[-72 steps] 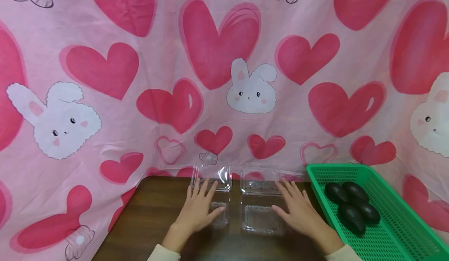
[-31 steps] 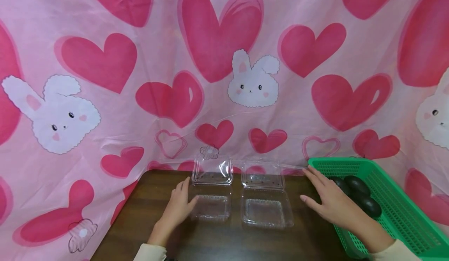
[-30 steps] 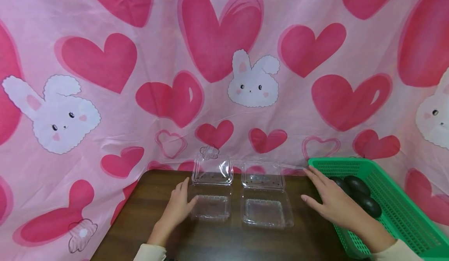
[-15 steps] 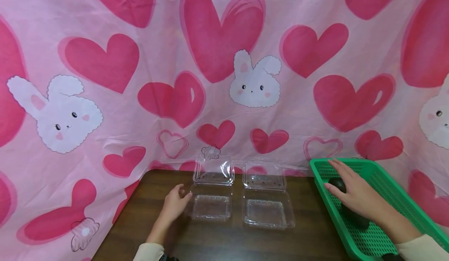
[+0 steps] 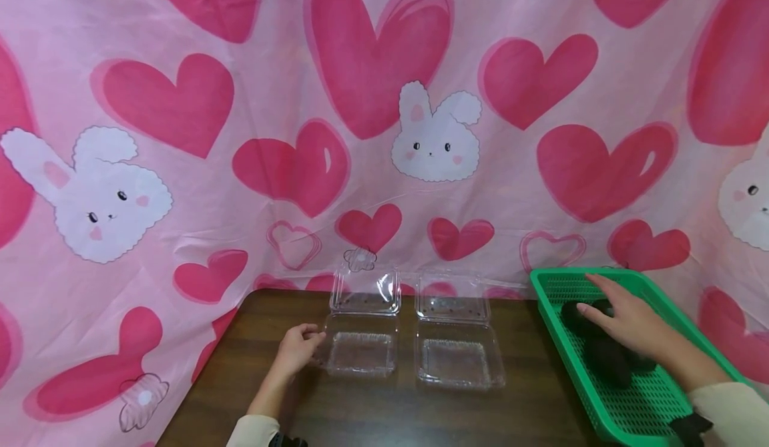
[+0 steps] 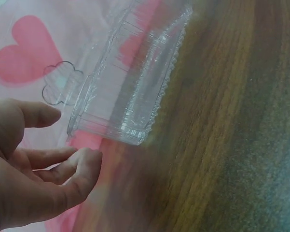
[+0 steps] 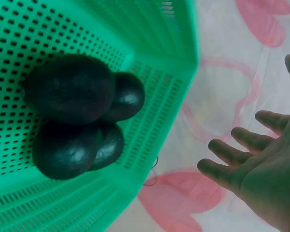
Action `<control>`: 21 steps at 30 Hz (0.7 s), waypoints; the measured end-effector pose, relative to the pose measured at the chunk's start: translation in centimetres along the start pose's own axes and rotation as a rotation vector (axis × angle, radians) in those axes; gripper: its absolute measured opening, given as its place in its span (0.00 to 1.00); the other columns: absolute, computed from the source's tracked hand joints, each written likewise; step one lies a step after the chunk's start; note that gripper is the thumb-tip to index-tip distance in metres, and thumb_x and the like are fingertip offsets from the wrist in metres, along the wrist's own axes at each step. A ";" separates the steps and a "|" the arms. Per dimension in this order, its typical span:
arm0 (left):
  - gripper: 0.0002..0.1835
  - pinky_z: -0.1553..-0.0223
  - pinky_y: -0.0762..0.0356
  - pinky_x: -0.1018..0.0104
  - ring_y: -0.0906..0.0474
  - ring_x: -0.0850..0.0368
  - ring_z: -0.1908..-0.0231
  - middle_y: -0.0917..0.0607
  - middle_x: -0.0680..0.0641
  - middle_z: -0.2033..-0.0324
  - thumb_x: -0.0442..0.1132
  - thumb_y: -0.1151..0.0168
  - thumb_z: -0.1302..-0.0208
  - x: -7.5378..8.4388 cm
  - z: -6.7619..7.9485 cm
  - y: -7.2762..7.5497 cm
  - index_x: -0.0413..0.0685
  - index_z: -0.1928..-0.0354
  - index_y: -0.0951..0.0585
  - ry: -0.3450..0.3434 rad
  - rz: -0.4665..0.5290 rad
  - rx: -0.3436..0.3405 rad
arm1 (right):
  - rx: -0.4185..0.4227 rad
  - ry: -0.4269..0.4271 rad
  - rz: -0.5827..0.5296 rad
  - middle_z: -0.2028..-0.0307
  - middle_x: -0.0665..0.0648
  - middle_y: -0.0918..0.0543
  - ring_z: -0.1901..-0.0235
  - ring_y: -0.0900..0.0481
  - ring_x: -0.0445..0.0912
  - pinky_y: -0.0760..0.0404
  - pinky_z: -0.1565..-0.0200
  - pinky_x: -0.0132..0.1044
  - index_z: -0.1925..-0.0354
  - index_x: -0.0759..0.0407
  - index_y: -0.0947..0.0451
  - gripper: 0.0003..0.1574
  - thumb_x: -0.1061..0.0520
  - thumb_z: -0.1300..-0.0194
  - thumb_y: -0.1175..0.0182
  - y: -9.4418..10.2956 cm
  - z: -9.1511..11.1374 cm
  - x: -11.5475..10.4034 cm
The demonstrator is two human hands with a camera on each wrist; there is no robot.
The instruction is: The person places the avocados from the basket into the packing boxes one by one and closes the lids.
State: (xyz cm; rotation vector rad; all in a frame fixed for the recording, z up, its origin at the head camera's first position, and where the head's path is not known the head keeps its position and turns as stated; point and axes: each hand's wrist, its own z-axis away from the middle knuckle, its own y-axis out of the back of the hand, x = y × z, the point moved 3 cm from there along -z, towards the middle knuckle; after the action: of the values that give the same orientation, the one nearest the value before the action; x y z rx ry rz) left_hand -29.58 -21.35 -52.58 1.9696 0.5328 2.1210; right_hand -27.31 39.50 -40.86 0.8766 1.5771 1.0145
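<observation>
Two clear plastic clamshell boxes stand side by side with lids raised; the left box [image 5: 362,353] is nearest my left hand, the right box [image 5: 459,363] beside it. My left hand [image 5: 297,350] has loosely bent fingers at the left box's side edge. In the left wrist view, a gap shows between this hand [image 6: 43,179] and the clear box [image 6: 135,92]. My right hand [image 5: 631,323] hovers over the green basket [image 5: 651,403], fingers extended, holding nothing. Under it lie several dark, egg-shaped avocados [image 5: 608,363], partly hidden by the hand; the right wrist view shows the avocados [image 7: 70,89] bunched together.
The brown wooden table [image 5: 414,413] bears both boxes. Its right side is taken up by the long basket. Right behind the boxes hangs a pink cloth [image 5: 276,187] with hearts and rabbits.
My right hand has moved from the right box to over the basket. My left hand has drawn back to the left box's side, its fingers bending. The avocados shifted within the basket.
</observation>
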 end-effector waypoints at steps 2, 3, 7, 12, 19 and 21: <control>0.20 0.74 0.16 0.61 0.20 0.49 0.71 0.16 0.31 0.61 0.31 0.38 0.30 -0.2 -0.1 -0.1 0.19 0.44 0.24 0.021 0.041 -0.013 | -0.002 -0.009 0.010 0.30 0.82 0.40 0.35 0.40 0.79 0.36 0.43 0.83 0.23 0.72 0.50 0.55 0.37 0.26 0.42 0.1 -0.1 0.7; 0.20 0.75 0.16 0.61 0.20 0.50 0.71 0.17 0.30 0.61 0.31 0.39 0.30 -0.2 -0.1 -0.1 0.19 0.44 0.24 0.030 0.056 -0.019 | -0.003 -0.011 0.012 0.30 0.83 0.39 0.35 0.40 0.79 0.36 0.43 0.83 0.23 0.73 0.50 0.54 0.38 0.26 0.42 0.1 -0.1 1.0; 0.18 0.75 0.14 0.61 0.22 0.53 0.73 0.16 0.30 0.59 0.30 0.40 0.29 -0.6 -0.1 -0.1 0.19 0.44 0.23 0.063 0.093 -0.033 | -0.017 -0.030 0.012 0.31 0.84 0.39 0.36 0.39 0.80 0.36 0.44 0.82 0.23 0.75 0.51 0.53 0.38 0.24 0.45 0.3 -0.2 1.9; 0.17 0.72 0.13 0.59 0.23 0.53 0.72 0.16 0.33 0.60 0.30 0.41 0.28 -0.8 0.0 0.1 0.22 0.44 0.22 0.080 0.072 -0.050 | -0.039 -0.058 0.015 0.32 0.85 0.40 0.37 0.39 0.80 0.36 0.43 0.82 0.24 0.76 0.50 0.54 0.37 0.23 0.47 0.5 -0.2 2.6; 0.14 0.74 0.16 0.63 0.25 0.53 0.74 0.18 0.37 0.65 0.28 0.40 0.29 -0.9 0.1 0.0 0.24 0.47 0.19 0.082 0.090 -0.055 | -0.068 -0.081 0.003 0.33 0.87 0.40 0.38 0.37 0.81 0.34 0.45 0.82 0.25 0.77 0.49 0.53 0.36 0.23 0.48 0.5 -0.2 4.1; 0.13 0.75 0.16 0.64 0.25 0.53 0.74 0.17 0.37 0.65 0.28 0.40 0.29 -1.1 0.0 -0.1 0.24 0.48 0.19 0.087 0.107 -0.054 | -0.065 -0.083 -0.005 0.33 0.87 0.39 0.38 0.37 0.81 0.33 0.46 0.81 0.25 0.78 0.48 0.53 0.37 0.23 0.48 0.5 -0.2 4.7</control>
State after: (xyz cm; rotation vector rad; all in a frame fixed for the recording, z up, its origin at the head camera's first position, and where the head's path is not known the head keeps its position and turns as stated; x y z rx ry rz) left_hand -29.46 -21.70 -53.57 1.9249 0.3878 2.2685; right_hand -28.48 43.88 -42.07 0.8592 1.4684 1.0085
